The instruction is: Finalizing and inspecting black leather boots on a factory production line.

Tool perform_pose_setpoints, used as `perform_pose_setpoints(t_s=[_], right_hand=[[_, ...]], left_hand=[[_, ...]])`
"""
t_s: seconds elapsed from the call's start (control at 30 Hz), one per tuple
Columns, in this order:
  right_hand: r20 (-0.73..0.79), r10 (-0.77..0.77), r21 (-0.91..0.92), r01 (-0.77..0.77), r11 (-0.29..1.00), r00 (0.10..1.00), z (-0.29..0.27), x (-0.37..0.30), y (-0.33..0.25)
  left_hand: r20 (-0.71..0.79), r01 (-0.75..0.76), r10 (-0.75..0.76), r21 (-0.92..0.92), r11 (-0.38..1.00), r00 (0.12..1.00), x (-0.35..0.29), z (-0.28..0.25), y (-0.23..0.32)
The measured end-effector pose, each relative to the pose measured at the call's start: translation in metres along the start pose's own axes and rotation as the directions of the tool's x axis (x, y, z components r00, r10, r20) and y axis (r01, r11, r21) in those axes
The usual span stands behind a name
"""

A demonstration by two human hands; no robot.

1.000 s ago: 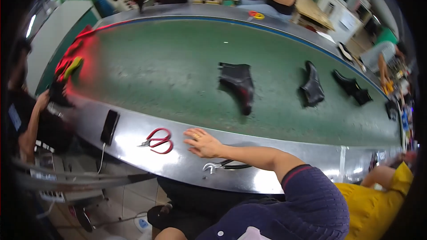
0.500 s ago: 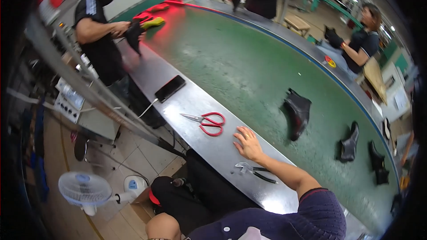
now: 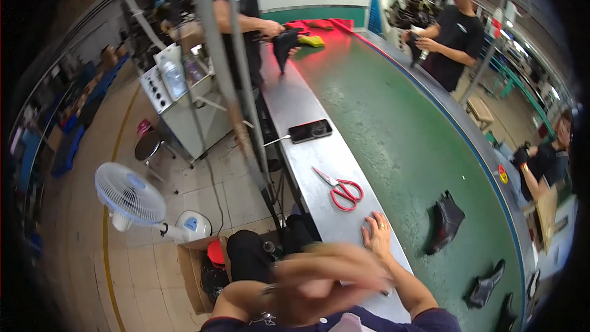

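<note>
Steel bench ledge point(image 3: 307, 104) borders a green conveyor belt point(image 3: 393, 117). Right hand point(image 3: 376, 235) lies flat on the ledge, fingers together, just beside red-handled scissors point(image 3: 339, 189). Left hand point(image 3: 319, 280) blurred mid-air; finger state unclear.

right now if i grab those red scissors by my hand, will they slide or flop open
The red-handled scissors lie flat on smooth steel bench, so a push would probably slide them. Their blades look closed; lifted by one loop, they may swing open. Rigid metal, likely light. Your right hand rests flat just below them.
</note>
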State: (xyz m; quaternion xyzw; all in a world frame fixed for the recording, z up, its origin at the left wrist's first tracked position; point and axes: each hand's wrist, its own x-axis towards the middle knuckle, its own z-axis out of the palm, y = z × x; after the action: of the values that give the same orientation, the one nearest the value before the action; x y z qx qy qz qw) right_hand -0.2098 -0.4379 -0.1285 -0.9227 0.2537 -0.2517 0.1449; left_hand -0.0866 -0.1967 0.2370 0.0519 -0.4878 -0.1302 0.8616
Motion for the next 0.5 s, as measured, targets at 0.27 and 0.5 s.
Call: perform_pose_setpoints(t_s=[0.27,0.5], right_hand=[[0.011,-0.016,-0.011,0.016,1.000,1.000,-0.006,-0.004,-0.005],[0.035,-0.031,0.000,0.031,1.000,0.999,-0.001,-0.005,-0.005]], left_hand=[[0.472,0.852,-0.734,-0.438,0.285,0.488,-0.017,0.047,-0.030],[0.600,0.788,-0.605,-0.612,0.074,0.523,-0.011,0.052,-0.022]])
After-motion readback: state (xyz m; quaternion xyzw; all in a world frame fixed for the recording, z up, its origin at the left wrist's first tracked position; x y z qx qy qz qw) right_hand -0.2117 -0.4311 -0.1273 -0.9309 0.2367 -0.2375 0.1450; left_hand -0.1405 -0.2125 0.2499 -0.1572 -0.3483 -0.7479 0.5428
